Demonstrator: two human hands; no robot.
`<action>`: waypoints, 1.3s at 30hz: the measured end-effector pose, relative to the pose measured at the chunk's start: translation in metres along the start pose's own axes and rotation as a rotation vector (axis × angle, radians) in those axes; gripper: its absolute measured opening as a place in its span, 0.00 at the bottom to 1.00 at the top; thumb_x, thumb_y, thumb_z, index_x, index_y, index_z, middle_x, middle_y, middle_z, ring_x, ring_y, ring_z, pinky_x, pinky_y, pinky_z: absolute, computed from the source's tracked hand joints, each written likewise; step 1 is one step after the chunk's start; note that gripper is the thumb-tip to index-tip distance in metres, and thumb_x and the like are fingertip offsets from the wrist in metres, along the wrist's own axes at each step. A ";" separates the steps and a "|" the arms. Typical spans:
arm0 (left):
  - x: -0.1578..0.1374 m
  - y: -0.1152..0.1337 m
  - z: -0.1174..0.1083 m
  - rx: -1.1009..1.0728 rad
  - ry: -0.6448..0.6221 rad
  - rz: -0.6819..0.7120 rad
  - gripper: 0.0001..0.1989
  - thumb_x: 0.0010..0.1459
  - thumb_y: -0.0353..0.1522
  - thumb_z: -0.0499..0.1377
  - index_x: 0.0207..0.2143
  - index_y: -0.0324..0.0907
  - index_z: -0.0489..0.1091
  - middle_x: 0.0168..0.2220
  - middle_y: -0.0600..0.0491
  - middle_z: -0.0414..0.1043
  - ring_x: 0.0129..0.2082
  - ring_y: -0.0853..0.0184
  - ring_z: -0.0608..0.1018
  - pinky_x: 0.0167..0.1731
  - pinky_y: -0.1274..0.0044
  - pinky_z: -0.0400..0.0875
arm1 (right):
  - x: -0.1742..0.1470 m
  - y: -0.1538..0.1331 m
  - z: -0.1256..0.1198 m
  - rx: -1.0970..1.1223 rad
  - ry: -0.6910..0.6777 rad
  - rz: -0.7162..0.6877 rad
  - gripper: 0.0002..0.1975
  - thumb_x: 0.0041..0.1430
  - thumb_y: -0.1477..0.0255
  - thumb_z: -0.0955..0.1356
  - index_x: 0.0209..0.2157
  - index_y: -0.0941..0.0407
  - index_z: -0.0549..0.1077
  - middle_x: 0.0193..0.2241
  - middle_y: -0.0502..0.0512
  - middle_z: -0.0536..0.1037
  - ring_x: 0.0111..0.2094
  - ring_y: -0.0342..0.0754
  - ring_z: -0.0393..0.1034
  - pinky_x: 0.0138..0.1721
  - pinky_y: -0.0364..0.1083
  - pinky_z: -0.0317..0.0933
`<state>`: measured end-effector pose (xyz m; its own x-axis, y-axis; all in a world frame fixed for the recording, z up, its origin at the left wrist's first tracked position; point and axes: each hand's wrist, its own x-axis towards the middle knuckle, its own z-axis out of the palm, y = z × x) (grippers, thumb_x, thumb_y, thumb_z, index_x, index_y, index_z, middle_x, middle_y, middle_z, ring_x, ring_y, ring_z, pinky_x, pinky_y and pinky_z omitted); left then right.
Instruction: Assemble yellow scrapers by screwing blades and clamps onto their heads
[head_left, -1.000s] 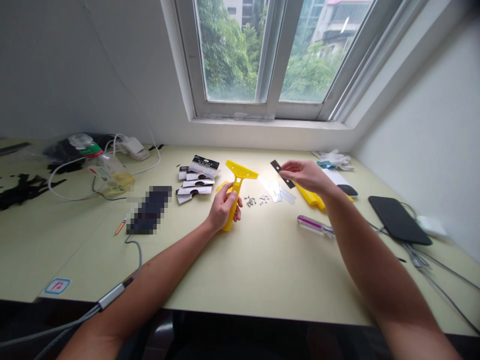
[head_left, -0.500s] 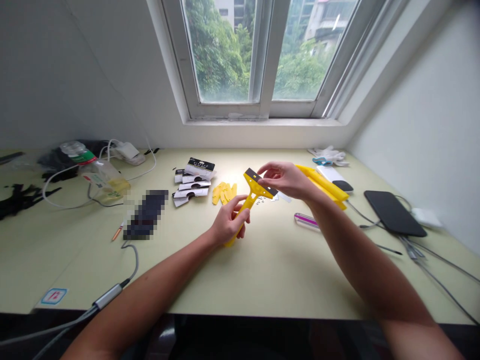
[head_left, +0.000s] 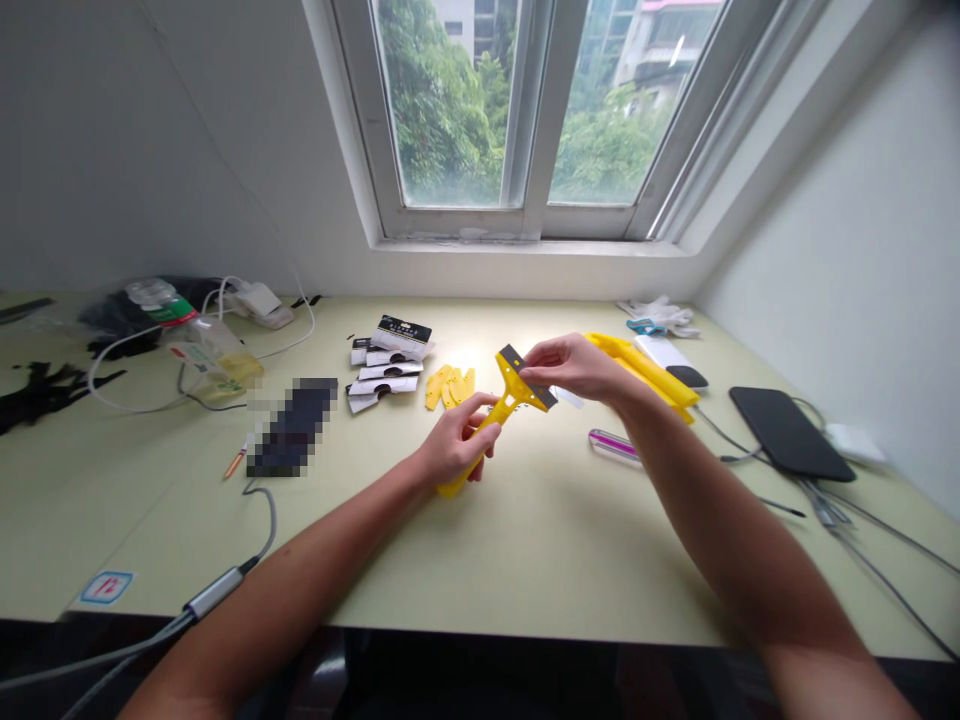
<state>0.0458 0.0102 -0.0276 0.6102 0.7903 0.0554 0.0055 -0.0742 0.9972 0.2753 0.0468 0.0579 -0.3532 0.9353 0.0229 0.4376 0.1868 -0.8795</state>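
Note:
My left hand (head_left: pixel 459 440) is wrapped round the handle of a yellow scraper (head_left: pixel 511 392), which it holds tilted above the table. A dark flat blade (head_left: pixel 513 356) lies across the scraper's wide head. The fingers of my right hand (head_left: pixel 576 365) are closed on the middle of that blade, hiding part of it. Whether the blade is fastened I cannot tell. Behind the left hand lie several flat yellow pieces (head_left: pixel 450 386). Small metal bits are partly hidden behind the scraper head.
Black-and-white card packages (head_left: pixel 386 372) are piled left of the yellow pieces. More yellow scrapers (head_left: pixel 660 378) and a purple-and-clear cutter (head_left: pixel 613 444) lie on the right. A black phone-like slab (head_left: pixel 791 432) sits among cables. Leftward are a bottle (head_left: pixel 202 345) and a blurred-out dark device (head_left: pixel 296 428).
The scraper's head has shifted slightly right and down, and my right fingers have moved with it along the blade. My left hand keeps its hold on the handle.

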 end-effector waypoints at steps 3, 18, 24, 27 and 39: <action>0.003 0.004 0.001 -0.025 0.008 0.006 0.17 0.58 0.42 0.62 0.44 0.42 0.65 0.29 0.56 0.69 0.20 0.71 0.75 0.18 0.81 0.70 | 0.003 0.006 0.004 -0.007 -0.030 0.017 0.13 0.48 0.62 0.73 0.29 0.57 0.79 0.23 0.50 0.76 0.25 0.42 0.66 0.25 0.42 0.59; 0.045 0.004 -0.007 -0.530 0.227 -0.132 0.18 0.57 0.41 0.62 0.44 0.40 0.65 0.34 0.51 0.70 0.20 0.70 0.76 0.12 0.81 0.68 | 0.035 0.021 0.047 0.089 0.157 -0.025 0.20 0.46 0.58 0.73 0.31 0.54 0.63 0.20 0.46 0.73 0.20 0.40 0.63 0.19 0.40 0.54; 0.061 0.009 -0.012 -0.535 0.297 -0.172 0.16 0.57 0.42 0.60 0.38 0.38 0.64 0.25 0.53 0.69 0.15 0.70 0.73 0.10 0.81 0.63 | 0.042 0.021 0.050 -0.017 0.178 -0.113 0.19 0.49 0.55 0.71 0.28 0.54 0.62 0.20 0.46 0.70 0.21 0.40 0.61 0.21 0.40 0.53; 0.059 0.006 -0.017 -0.505 0.381 -0.134 0.18 0.55 0.44 0.62 0.35 0.40 0.62 0.19 0.58 0.65 0.12 0.71 0.70 0.10 0.82 0.61 | 0.044 0.021 0.051 -0.077 0.179 -0.137 0.16 0.53 0.56 0.68 0.30 0.55 0.66 0.24 0.49 0.74 0.25 0.42 0.66 0.26 0.41 0.59; 0.052 0.002 -0.027 -0.423 0.610 -0.118 0.21 0.56 0.49 0.61 0.30 0.43 0.58 0.14 0.60 0.63 0.10 0.73 0.66 0.11 0.83 0.60 | 0.034 0.054 0.038 -0.530 -0.045 -0.057 0.05 0.52 0.73 0.69 0.29 0.54 0.80 0.28 0.51 0.81 0.29 0.45 0.71 0.34 0.43 0.60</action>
<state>0.0560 0.0671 -0.0215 0.0764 0.9844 -0.1584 -0.3362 0.1750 0.9254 0.2552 0.0774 -0.0070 -0.4189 0.9074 0.0330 0.7701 0.3743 -0.5166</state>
